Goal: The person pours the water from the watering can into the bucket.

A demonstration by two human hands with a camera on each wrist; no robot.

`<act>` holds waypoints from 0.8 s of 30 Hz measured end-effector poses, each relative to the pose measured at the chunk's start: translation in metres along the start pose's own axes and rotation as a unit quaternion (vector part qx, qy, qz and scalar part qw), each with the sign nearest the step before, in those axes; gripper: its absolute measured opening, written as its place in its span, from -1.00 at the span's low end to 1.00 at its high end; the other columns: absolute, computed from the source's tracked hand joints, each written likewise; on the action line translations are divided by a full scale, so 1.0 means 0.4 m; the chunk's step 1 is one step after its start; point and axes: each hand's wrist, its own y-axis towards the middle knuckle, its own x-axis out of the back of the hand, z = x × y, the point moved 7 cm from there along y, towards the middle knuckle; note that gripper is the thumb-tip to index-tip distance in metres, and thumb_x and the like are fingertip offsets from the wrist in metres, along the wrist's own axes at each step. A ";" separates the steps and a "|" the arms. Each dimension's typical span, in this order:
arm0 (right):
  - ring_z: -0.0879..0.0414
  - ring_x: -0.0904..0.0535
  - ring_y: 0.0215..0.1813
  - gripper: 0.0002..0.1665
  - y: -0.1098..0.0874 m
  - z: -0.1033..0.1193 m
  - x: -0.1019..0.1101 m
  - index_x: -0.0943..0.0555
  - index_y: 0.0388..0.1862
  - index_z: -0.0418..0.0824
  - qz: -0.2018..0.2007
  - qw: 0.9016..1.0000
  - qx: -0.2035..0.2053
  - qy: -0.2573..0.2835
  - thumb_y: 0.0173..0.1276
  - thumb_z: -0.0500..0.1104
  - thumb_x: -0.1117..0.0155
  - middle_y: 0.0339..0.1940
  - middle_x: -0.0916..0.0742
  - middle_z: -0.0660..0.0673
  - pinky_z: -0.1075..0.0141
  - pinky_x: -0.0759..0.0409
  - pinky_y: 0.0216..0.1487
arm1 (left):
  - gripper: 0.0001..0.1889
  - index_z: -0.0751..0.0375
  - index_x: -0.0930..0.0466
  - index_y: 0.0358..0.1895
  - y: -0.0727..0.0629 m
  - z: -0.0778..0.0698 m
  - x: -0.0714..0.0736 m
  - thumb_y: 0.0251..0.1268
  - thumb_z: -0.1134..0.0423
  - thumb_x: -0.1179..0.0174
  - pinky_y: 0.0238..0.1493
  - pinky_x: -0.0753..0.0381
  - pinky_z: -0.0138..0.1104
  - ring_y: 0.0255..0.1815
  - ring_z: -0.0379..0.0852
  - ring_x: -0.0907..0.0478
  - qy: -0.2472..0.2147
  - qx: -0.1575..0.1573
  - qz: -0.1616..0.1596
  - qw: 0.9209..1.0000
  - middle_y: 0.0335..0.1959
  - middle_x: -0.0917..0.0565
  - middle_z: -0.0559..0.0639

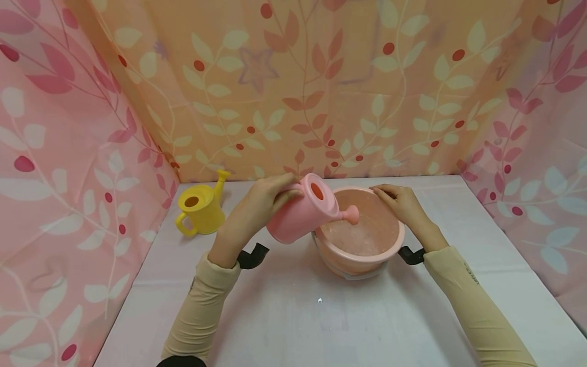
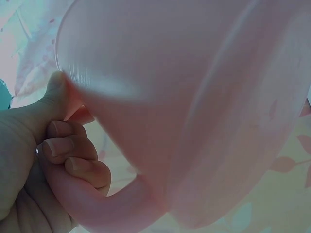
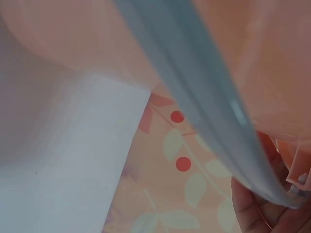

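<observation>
My left hand [image 1: 261, 204] grips the handle of a pink watering can [image 1: 295, 219]. The can leans to the right, its spout's rose [image 1: 351, 214] over the inside of a pink bucket [image 1: 339, 260]. In the left wrist view several fingers [image 2: 73, 148] curl through the handle loop, and the thumb lies against the can's body. Bubbly water [image 1: 359, 234] shows inside the bucket. On the bucket's far right rim my right hand [image 1: 405, 204] holds on, its fingers by the end of the grey bail handle [image 3: 194, 102] in the right wrist view.
A yellow watering can [image 1: 202, 211] stands at the back left of the white table [image 1: 284, 316]. A small water drop [image 1: 319, 300] lies in front of the bucket. Leaf-patterned cloth [image 1: 302, 92] hangs behind and on both sides.
</observation>
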 end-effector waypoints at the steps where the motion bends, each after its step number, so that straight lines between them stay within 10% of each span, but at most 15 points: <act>1: -0.10 -0.62 -0.10 -0.64 0.000 0.001 0.000 -0.64 -0.02 -0.24 0.000 1.000 0.002 0.000 0.38 -0.02 -0.14 -0.10 -0.70 -0.23 0.03 -0.55 -0.13 | -0.82 0.06 -0.39 -0.35 0.000 0.000 0.000 0.24 0.08 -0.13 -0.29 -0.47 -0.41 -0.37 -0.24 -0.39 0.000 0.000 0.000 1.000 -0.49 -0.38 -0.12; 24: -0.06 -0.63 -0.10 -0.65 -0.002 0.006 0.003 -0.64 -0.02 -0.20 -0.001 1.000 0.003 0.004 0.38 -0.02 -0.14 -0.10 -0.71 -0.20 0.06 -0.56 -0.13 | -0.82 0.08 -0.39 -0.35 0.001 -0.002 0.001 0.24 0.10 -0.14 -0.29 -0.47 -0.41 -0.38 -0.24 -0.39 0.001 -0.005 -0.004 1.000 -0.49 -0.38 -0.12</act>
